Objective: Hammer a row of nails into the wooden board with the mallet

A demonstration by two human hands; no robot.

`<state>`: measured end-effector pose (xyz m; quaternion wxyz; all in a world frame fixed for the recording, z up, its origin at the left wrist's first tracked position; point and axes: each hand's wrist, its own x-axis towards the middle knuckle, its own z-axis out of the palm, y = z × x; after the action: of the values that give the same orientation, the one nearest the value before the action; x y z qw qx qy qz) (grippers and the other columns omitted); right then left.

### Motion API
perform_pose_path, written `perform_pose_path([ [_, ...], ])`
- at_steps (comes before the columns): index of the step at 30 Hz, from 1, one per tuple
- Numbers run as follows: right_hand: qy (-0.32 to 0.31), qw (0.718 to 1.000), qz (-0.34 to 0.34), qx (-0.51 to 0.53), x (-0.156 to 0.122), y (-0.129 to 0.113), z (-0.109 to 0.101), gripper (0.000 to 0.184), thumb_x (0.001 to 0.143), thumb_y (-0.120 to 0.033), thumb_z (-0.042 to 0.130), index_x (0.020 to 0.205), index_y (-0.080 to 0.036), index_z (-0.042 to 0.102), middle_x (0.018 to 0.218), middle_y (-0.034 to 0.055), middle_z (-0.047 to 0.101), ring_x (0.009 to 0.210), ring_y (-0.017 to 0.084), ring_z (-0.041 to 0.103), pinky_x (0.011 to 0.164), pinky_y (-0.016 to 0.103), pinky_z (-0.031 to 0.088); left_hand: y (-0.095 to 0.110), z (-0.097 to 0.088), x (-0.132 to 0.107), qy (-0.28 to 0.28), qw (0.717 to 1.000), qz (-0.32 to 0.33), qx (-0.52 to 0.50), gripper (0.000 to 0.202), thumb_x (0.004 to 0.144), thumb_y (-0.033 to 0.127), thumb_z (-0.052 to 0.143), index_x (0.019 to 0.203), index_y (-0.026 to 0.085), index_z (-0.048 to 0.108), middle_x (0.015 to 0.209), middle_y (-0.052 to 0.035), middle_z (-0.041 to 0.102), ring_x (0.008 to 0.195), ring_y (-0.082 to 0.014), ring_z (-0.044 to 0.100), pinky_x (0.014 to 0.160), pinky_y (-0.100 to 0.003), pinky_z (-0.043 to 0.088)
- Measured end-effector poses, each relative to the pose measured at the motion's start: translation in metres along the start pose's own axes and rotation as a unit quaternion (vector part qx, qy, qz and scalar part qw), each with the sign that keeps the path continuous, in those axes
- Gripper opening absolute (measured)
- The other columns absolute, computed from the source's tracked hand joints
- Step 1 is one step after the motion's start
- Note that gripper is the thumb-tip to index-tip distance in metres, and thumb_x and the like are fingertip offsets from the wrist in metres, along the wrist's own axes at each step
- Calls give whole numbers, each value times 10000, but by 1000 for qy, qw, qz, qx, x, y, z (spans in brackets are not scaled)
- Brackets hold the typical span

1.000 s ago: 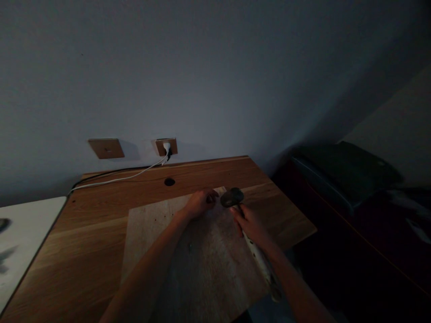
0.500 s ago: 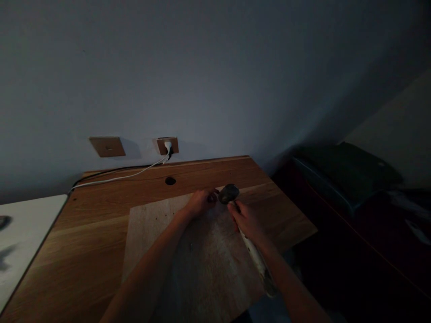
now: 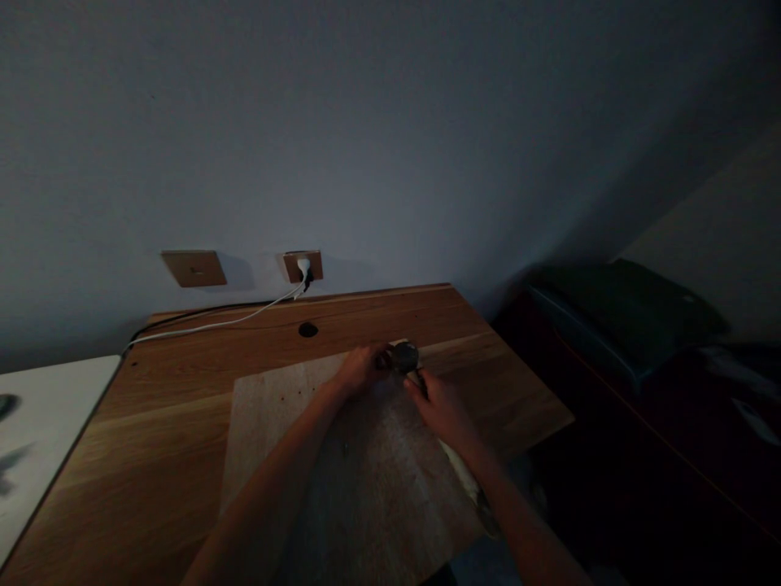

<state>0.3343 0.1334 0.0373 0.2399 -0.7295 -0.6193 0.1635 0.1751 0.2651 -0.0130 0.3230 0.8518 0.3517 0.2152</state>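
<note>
My right hand (image 3: 440, 407) is wrapped round the pale handle of a hammer (image 3: 404, 356), close under its dark head. The handle runs back beneath my right forearm toward the near edge. My left hand (image 3: 361, 368) is closed at the far edge of a thin wooden board (image 3: 378, 488), fingertips together just left of the hammer head. Whatever those fingers hold is too small and dark to make out. Several small dark spots mark the board left of my left wrist, and a tiny upright object (image 3: 345, 448) stands between my forearms.
The board lies on a wooden desk (image 3: 152, 456) against the wall. A white surface (image 3: 54, 423) adjoins at left. Cables (image 3: 232, 321) run along the back to a wall socket (image 3: 303, 266). A dark cable hole (image 3: 308, 330) is behind the board. A dark green bundle (image 3: 634, 317) lies at right.
The hammer head has moved down and left, closer to my left fingertips, with my right hand following. My left hand has stayed nearly in place.
</note>
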Motion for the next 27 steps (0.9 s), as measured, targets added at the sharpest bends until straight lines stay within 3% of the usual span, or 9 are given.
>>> perform_pose_path([
  [7,29,999,35,24,-10,21,8,354,988,-430,410,983,-172,652,826,120,746,735,243,710,598,277,413,1,-1,0,-7,999,-2,-42,464,747,100,694,1203,181,660,938,-23,771,806,-158,703,768,-241,525],
  [12,25,998,55,-7,-12,33,16,316,981,-365,443,1020,-146,667,914,165,762,859,284,733,668,293,438,12,-20,0,-14,999,4,-51,346,813,200,655,1156,157,668,907,-41,759,793,-165,696,734,-244,515],
  [17,26,998,54,-7,-12,34,18,311,1003,-368,435,1009,-173,677,908,131,768,867,262,732,686,279,438,15,-56,-8,-111,991,-47,52,141,768,206,651,894,182,710,769,-1,717,699,-153,658,614,-218,442],
  [20,27,998,52,-10,-13,32,16,304,1008,-364,440,995,-178,679,913,124,767,847,251,730,680,276,427,13,-71,-16,-169,978,-67,105,167,690,225,707,854,194,712,785,1,718,704,-164,644,579,-225,415],
  [27,29,998,49,-12,-13,30,16,289,1017,-348,445,980,-177,675,913,125,765,864,254,730,694,279,424,5,-72,-19,-205,965,-71,145,314,617,210,753,930,211,737,769,5,722,685,-173,628,541,-234,392],
])
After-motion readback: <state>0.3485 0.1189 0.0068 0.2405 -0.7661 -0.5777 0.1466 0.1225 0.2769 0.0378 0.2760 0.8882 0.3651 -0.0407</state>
